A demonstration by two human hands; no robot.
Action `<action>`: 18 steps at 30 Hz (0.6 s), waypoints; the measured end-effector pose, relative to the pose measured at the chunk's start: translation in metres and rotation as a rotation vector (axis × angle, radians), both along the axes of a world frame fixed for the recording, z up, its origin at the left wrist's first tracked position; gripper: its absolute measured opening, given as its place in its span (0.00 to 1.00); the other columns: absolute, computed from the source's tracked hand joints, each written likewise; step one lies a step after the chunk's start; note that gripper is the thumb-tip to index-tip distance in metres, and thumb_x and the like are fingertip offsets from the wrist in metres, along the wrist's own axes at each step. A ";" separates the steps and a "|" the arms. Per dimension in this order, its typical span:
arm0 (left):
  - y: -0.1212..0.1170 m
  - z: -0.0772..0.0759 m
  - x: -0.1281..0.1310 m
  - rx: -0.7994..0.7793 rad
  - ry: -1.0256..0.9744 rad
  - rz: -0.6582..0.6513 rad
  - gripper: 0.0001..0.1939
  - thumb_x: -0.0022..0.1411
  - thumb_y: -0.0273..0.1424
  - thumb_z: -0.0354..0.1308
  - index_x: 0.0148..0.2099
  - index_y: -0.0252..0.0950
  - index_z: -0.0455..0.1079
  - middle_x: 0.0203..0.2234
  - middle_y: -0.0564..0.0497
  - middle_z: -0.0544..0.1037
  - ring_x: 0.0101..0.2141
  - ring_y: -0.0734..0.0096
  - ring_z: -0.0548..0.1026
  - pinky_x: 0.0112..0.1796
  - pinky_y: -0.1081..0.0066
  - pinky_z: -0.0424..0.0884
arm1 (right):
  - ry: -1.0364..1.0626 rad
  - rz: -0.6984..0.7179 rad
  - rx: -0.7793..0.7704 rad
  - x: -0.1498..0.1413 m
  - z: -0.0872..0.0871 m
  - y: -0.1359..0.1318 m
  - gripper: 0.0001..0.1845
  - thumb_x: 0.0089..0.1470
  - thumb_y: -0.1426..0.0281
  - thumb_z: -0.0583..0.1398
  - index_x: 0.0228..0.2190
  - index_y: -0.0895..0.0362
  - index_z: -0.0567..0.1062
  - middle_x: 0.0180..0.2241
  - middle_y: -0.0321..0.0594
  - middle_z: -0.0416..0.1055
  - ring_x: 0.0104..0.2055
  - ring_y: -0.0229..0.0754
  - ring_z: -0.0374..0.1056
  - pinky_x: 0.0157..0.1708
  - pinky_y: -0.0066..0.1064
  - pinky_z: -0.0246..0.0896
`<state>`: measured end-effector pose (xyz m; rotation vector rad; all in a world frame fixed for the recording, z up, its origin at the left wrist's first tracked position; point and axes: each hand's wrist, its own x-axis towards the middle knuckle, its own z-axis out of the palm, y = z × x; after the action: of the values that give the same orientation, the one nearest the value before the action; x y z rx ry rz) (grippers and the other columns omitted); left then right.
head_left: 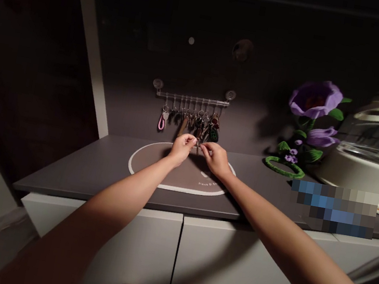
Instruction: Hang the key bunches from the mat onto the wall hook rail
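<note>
I have both bare arms stretched forward and converging, the left forearm (124,196) rising from the lower left, the right forearm (282,239) from the lower right. My left hand (182,150) is turned inward, its thumb and fingers drawn together in a pinch. My right hand (216,159) faces it just beside, fingers bent and pointing inward; how tightly its fingertips meet, I can't tell from here. Both wrists sit nearly level.
</note>
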<state>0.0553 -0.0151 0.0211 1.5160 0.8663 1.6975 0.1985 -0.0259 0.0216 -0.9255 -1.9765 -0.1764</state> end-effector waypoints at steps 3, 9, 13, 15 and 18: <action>0.000 -0.001 0.001 0.019 0.016 -0.023 0.07 0.51 0.32 0.57 0.31 0.33 0.65 0.23 0.54 0.69 0.26 0.77 0.66 0.26 0.77 0.61 | 0.108 0.009 -0.042 -0.001 0.002 -0.002 0.12 0.55 0.65 0.52 0.33 0.58 0.72 0.33 0.43 0.72 0.34 0.39 0.65 0.36 0.29 0.57; -0.001 -0.004 0.001 0.035 0.099 -0.039 0.11 0.52 0.36 0.56 0.33 0.33 0.66 0.26 0.52 0.70 0.28 0.77 0.67 0.25 0.78 0.63 | 0.169 0.066 -0.102 -0.001 0.005 -0.004 0.10 0.53 0.64 0.53 0.28 0.57 0.69 0.31 0.40 0.69 0.34 0.39 0.62 0.37 0.29 0.56; -0.003 -0.003 0.002 0.035 0.121 -0.035 0.12 0.53 0.37 0.55 0.34 0.33 0.65 0.27 0.52 0.70 0.28 0.77 0.67 0.25 0.78 0.63 | 0.213 0.104 -0.145 0.000 0.006 -0.005 0.10 0.53 0.64 0.53 0.27 0.57 0.68 0.31 0.39 0.67 0.35 0.38 0.61 0.38 0.30 0.56; -0.005 -0.002 0.003 0.033 0.127 -0.041 0.12 0.53 0.36 0.55 0.35 0.32 0.65 0.28 0.51 0.70 0.28 0.77 0.67 0.26 0.78 0.63 | 0.246 0.138 -0.181 0.000 0.006 -0.004 0.10 0.53 0.63 0.53 0.28 0.57 0.67 0.31 0.39 0.67 0.34 0.38 0.62 0.37 0.30 0.57; -0.008 0.000 0.004 0.057 0.157 -0.035 0.12 0.55 0.37 0.53 0.36 0.32 0.65 0.28 0.50 0.71 0.28 0.77 0.67 0.27 0.77 0.64 | 0.302 0.207 -0.243 0.001 0.006 -0.001 0.12 0.53 0.61 0.51 0.30 0.57 0.66 0.30 0.37 0.66 0.33 0.37 0.62 0.37 0.29 0.57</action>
<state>0.0596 -0.0232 0.0211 1.7113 0.8725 1.6061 0.1995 -0.0273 0.0273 -0.8360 -1.8183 0.3108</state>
